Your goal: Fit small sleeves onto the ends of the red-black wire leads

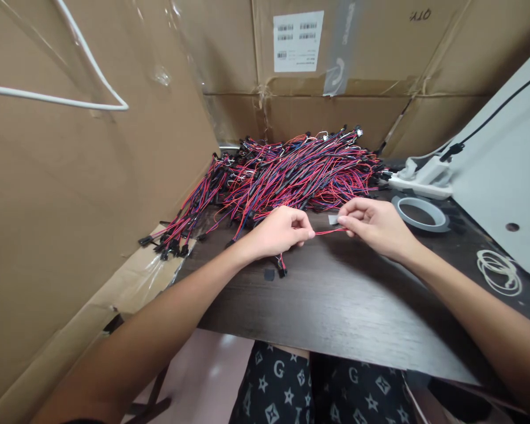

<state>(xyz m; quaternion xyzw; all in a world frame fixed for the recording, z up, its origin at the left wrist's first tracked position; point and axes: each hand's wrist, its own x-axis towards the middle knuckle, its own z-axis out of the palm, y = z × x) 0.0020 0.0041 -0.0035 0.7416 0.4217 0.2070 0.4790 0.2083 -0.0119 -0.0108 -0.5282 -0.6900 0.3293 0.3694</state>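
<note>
Cardboard walls (83, 194) close in around my dark table (335, 306). Between my hands I pull a thin red wire (329, 231) taut just above the tabletop: my left hand (280, 231) pinches one end, its black plug (281, 271) dangling below, and my right hand (371, 222) pinches the other together with a small grey tape piece (333, 219), so the stretch between stays straight and reachable. Behind lies a big heap of red-blue wires (287, 174). A tape roll (419, 213) sits near my right hand, a power strip (421, 179) behind it, a white coil (499, 271) further right.
</note>
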